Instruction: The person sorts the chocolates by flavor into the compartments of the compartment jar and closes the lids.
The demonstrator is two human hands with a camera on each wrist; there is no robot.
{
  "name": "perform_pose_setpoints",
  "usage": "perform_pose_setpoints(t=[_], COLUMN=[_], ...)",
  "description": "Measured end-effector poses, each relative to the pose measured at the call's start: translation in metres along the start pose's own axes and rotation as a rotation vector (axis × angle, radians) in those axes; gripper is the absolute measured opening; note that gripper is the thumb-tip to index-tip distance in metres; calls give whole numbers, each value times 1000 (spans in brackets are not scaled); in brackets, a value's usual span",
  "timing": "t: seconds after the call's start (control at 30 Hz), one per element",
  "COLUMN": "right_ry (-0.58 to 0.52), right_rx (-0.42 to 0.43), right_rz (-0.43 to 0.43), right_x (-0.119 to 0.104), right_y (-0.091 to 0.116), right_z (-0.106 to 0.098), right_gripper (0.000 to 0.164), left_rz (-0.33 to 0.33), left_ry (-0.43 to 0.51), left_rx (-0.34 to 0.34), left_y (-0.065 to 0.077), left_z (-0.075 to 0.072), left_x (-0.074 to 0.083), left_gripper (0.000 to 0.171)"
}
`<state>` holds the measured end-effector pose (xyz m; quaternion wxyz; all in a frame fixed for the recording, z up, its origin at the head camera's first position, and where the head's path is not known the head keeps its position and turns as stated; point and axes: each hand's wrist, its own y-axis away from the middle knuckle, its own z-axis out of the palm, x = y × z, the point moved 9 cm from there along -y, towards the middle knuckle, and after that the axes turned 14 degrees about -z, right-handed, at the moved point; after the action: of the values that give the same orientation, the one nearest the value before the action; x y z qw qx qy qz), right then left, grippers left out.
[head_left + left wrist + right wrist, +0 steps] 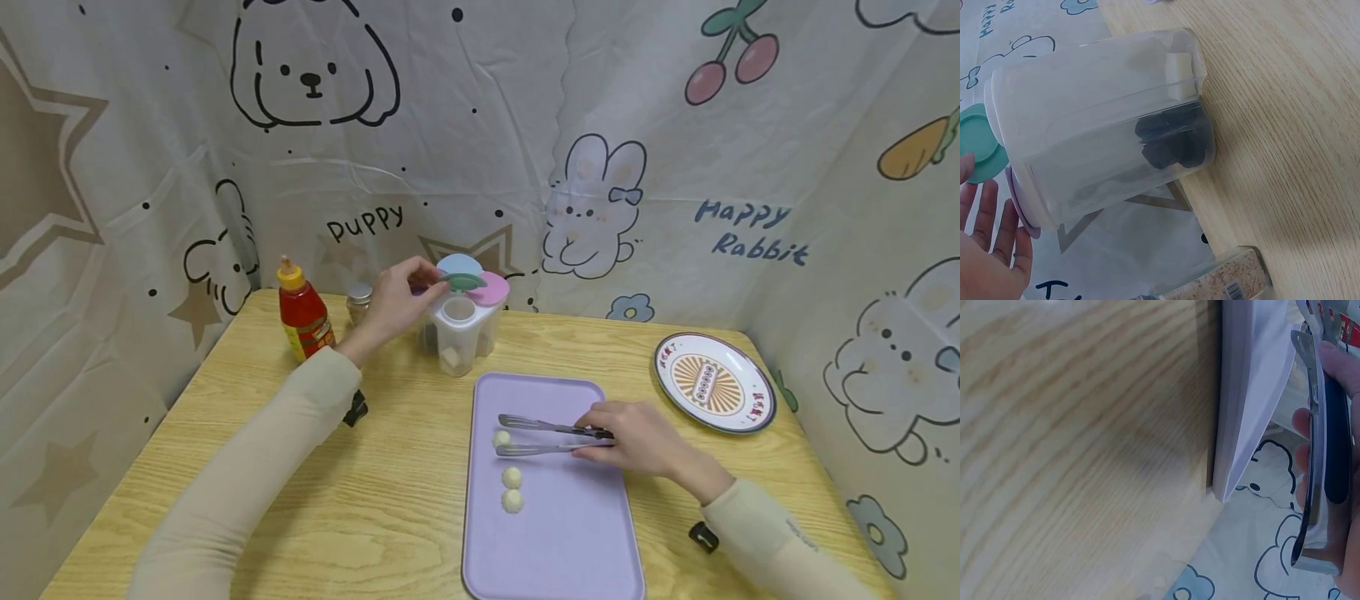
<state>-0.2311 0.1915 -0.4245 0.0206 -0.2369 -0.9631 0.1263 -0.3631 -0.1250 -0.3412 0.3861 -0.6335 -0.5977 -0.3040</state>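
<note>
My left hand point(401, 296) pinches the green lid point(463, 282) of a clear, multi-compartment storage container point(456, 337); the lid stands raised over its open compartment. Through the wall in the left wrist view, a pale piece point(1180, 75) and dark pieces point(1172, 137) lie at the bottom of separate compartments. Metal tongs point(536, 423) with dark grips are held in my right hand point(645, 437) above the purple tray point(573, 525), their arms spread apart. One white ball point(501, 438) shows between the arms; two more white balls point(512, 489) sit nearer me on the tray.
Left of the container stand a red sauce bottle point(303, 312) with a yellow cap and a small glass jar point(359, 302). A patterned plate point(714, 383) lies at the back right. A printed cloth point(480, 125) hangs behind the wooden table point(360, 508).
</note>
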Motion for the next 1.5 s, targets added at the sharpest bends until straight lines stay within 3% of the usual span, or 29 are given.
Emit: perform_pose_setpoints(t=[0.6,0.9,1.17,1.5], right_ry=[-93,-130,-85,25], right_rx=[-8,34,139,209], right_rz=[3,1,-24,-61], right_x=[-4,-3,7,27], right_y=[-6,-4,-17,-66], right_z=[8,3,-31,-90], right_gripper=[15,13,14,16], left_rz=[-19,-20,-23,-37], left_ry=[-45,-40,-43,-54], left_rx=[-26,-26,-19,-24], left_y=[1,2,1,-2], left_z=[0,-1,-2,0], left_x=[4,6,5,3], left_gripper=[21,21,22,23])
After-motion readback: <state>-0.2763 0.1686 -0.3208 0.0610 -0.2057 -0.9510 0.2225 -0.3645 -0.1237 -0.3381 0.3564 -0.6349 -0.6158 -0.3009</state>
